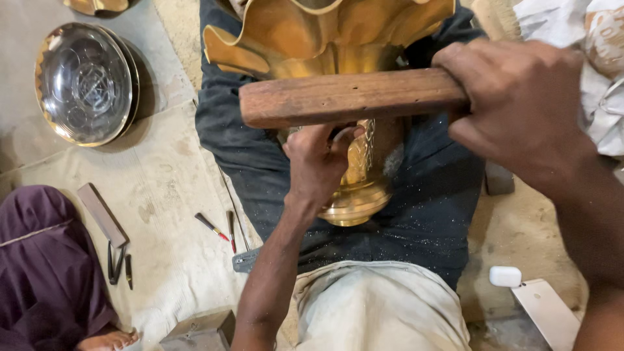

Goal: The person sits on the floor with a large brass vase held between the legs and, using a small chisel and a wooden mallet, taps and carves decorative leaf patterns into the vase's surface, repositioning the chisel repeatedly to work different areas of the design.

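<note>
Brass vase [338, 39] with a wavy, flared rim, lying along the person's lap on dark blue cloth [416, 208]; its round foot [354, 208] points toward the body, its mouth away. The narrow, patterned neck [364, 156] sits just beyond the left hand and directly under the wooden block.

Left hand [315, 166]: fingers curled narrowly, pressed against the neck of the vase; a thin, pale, curved piece shows at the fingertips, too small to identify.

Right hand [520, 107]: closed in a full fist around one end of a wooden block [348, 97]. The block is a plain brown bar held crosswise above the vase, reaching from the right hand leftward past the left hand; whether it touches the metal cannot be told.

Left of the left hand, on pale floor covering [162, 195]: two small pointed tools [221, 227] with red and dark shafts, near the cloth edge; farther out, a flat grey bar [101, 214] with dark pincers [117, 263] beside it. Well beyond these, a stack of round engraved metal plates [84, 81] with gilt rims.

Far left, lower corner: another person's purple garment [45, 260] and bare foot [107, 339].

Below the right hand, near the forearm: a small white case [505, 276] resting by a pale flat board [549, 312]
</note>
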